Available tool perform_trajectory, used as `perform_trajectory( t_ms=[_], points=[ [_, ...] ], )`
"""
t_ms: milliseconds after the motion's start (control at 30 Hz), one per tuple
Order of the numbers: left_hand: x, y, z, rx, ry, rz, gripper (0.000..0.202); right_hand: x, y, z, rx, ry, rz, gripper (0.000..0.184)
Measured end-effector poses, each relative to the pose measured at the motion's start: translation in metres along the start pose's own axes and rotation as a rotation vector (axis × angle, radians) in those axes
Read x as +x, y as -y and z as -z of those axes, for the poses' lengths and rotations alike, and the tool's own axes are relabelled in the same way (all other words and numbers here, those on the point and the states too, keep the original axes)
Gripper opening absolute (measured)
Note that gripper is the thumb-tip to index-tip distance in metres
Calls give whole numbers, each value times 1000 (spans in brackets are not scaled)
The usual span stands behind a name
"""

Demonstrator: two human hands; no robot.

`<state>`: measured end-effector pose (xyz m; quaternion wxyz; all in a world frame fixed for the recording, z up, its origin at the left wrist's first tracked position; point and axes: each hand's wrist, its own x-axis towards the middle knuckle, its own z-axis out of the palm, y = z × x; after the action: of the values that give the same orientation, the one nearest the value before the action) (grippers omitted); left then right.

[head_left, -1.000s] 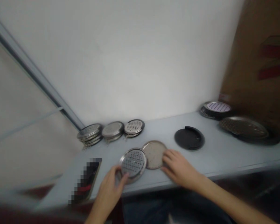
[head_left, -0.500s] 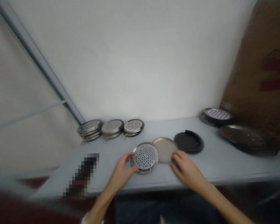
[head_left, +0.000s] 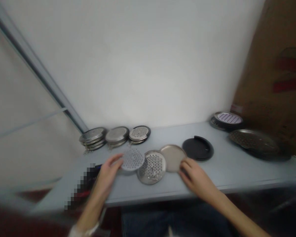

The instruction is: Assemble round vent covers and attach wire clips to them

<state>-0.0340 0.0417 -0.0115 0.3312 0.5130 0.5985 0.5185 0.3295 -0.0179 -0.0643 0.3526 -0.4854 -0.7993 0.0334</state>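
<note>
Three stacks of round steel drain covers [head_left: 117, 135] stand untouched by the wall. The left hand [head_left: 108, 175] grips a perforated silver disc [head_left: 132, 159] above a holed steel ring [head_left: 151, 168]; the loosely curled right hand [head_left: 197, 177] touches a plain metal dish [head_left: 172, 158].

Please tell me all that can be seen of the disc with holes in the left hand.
This perforated disc is round and pale, apparently metal, with many small holes; blur hides detail. Tilted, it is held at its left edge by the left hand, beside another perforated disc; whether they touch, I cannot tell.
</note>
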Motion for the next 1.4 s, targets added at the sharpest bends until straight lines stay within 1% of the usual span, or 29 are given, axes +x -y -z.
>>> perform_trajectory(
  t_ms=[33,100,167,200,267,333,367,433,500,600,700,767,833,900,967,1033,1133,1200,1267,1400],
  points=[
    [5,7,14,42,-35,1,57,0,0,0,5,-14,3,4],
    [11,19,36,134,-35,8,57,0,1,1,11,-47,7,1],
    [9,26,48,298,-15,-21,51,0,2,2,13,-67,5,5],
    [5,27,49,415,-25,-75,47,0,2,2,15,-70,2,6],
    [-7,25,43,661,-83,-262,41,-1,2,2,20,-65,-6,7],
    [-20,19,29,806,-112,-442,42,-1,3,3,29,-51,-11,8],
    [-26,15,20,815,-66,-478,43,-1,3,4,36,-44,-13,9],
    [-33,9,0,770,62,-450,44,-1,4,5,52,-29,-14,11],
    [-33,5,-19,751,165,-400,45,-2,4,6,68,-14,-12,13],
    [-23,2,-40,786,243,-336,45,-2,6,8,85,4,-9,15],
    [-11,1,-48,837,288,-314,37,-2,8,9,89,10,-14,16],
    [-5,1,-47,820,334,-312,32,-1,9,9,80,4,-14,16],
    [-1,1,-40,764,369,-301,31,-1,8,7,55,-17,-7,15],
    [0,3,-29,694,365,-255,33,-1,5,4,6,-47,-20,11],
    [-2,5,-15,624,350,-176,41,-2,1,0,-27,-67,-60,8],
    [-5,5,-2,578,330,-118,51,-3,-1,-3,-21,-68,-85,15],
    [-12,3,12,621,287,-144,54,-5,-2,-3,5,-26,-39,25],
    [-17,0,15,695,272,-174,51,-5,-1,-1,9,1,-5,30],
    [-24,-2,13,752,286,-178,48,-5,0,0,13,1,10,33],
    [-37,-5,2,777,402,-171,42,-6,-1,0,31,-21,4,36]
  ],
)
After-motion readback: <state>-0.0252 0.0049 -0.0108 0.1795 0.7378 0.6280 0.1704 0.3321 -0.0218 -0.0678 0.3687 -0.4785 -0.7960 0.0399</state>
